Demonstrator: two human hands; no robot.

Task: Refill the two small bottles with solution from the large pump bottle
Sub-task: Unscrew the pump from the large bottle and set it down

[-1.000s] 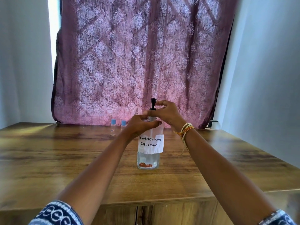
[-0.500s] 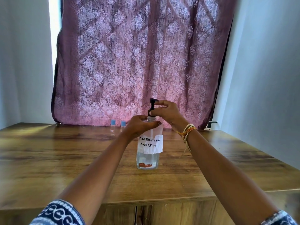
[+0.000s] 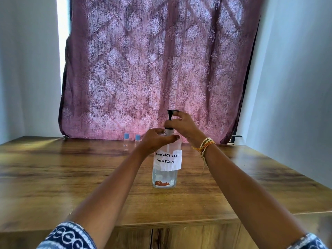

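Both hands on the pump bottle at the middle of the wooden table, the two small bottles far back by the curtain.

The patterned mauve curtain (image 3: 158, 69) fills the back wall, its weave coarse and backlit. The table (image 3: 53, 177) is glossy wood grain, its near edge cut off below. The clear large pump bottle (image 3: 166, 169) stands upright with a hand-lettered paper label; its shoulder is hidden under the left hand (image 3: 158, 141), whose fingers curl round it. The right hand (image 3: 183, 125) pinches the black pump head (image 3: 170, 115) and covers part of the collar. A thread band (image 3: 204, 146) circles that wrist. The two small bottles (image 3: 132, 141), clear with blue caps, stand close together; the left hand overlaps the right one.
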